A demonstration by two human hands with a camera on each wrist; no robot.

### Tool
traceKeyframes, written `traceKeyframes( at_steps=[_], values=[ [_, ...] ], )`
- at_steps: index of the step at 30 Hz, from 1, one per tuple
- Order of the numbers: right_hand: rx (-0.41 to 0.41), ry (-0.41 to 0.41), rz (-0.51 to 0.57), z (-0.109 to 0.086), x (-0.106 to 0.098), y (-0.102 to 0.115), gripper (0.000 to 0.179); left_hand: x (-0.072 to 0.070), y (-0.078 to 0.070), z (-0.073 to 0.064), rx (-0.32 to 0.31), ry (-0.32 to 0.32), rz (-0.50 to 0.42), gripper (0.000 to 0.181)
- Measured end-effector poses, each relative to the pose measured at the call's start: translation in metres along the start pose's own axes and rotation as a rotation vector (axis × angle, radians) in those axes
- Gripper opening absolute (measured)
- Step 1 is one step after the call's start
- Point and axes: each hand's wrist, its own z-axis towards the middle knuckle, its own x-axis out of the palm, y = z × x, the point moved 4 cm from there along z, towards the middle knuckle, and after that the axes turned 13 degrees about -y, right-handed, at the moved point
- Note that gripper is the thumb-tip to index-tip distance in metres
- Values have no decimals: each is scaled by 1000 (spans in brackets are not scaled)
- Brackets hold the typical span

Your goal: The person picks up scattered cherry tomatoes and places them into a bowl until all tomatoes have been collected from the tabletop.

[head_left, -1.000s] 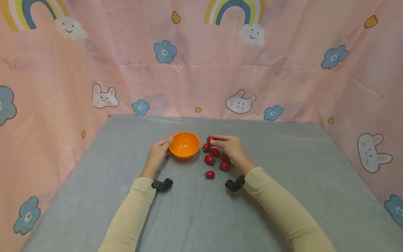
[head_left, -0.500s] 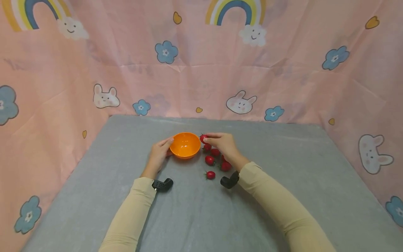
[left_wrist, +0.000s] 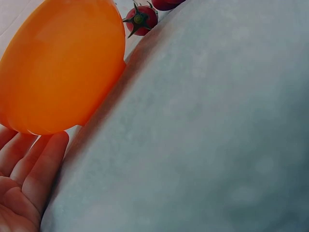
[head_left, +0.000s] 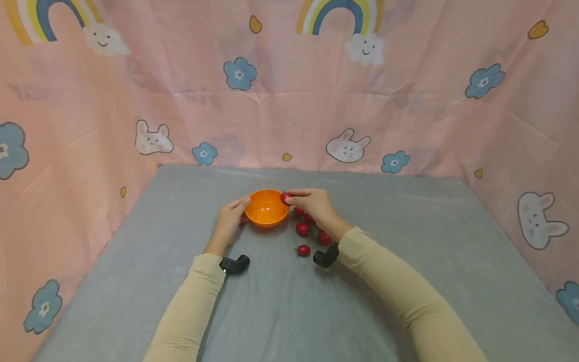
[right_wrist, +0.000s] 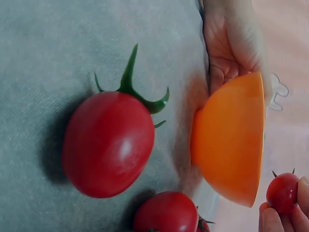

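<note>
In the head view my left hand [head_left: 225, 225] steadies an orange bowl [head_left: 266, 210], thumb at its left rim and fingers against its outer side. The left wrist view shows those fingers [left_wrist: 41, 166] under the curve of the bowl. My right hand [head_left: 317, 207] pinches a red cherry tomato [head_left: 285, 198] with a green stem between thumb and fingertips, right at the bowl's right rim. From the right wrist, this held tomato [right_wrist: 283, 192] appears beside the bowl's rim, above table height. The inside of the bowl shows only bare orange.
Several more cherry tomatoes lie on the grey cloth right of the bowl, among them a front one [head_left: 303, 250], a middle one [head_left: 303, 229] and one by the right wrist [head_left: 325, 238]. Pink printed curtains [head_left: 289, 110] hang around the table.
My right hand has carried the cherry tomato leftward from above the other tomatoes to the bowl's right rim. The left hand and the bowl have stayed in place.
</note>
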Motion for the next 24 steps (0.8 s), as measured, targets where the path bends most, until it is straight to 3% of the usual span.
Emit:
traceKeyframes(
  at_steps=[24],
  values=[
    [-40,-8,-60,-1,23,10,31,0,0,0,-5,10,-25,42]
  ],
)
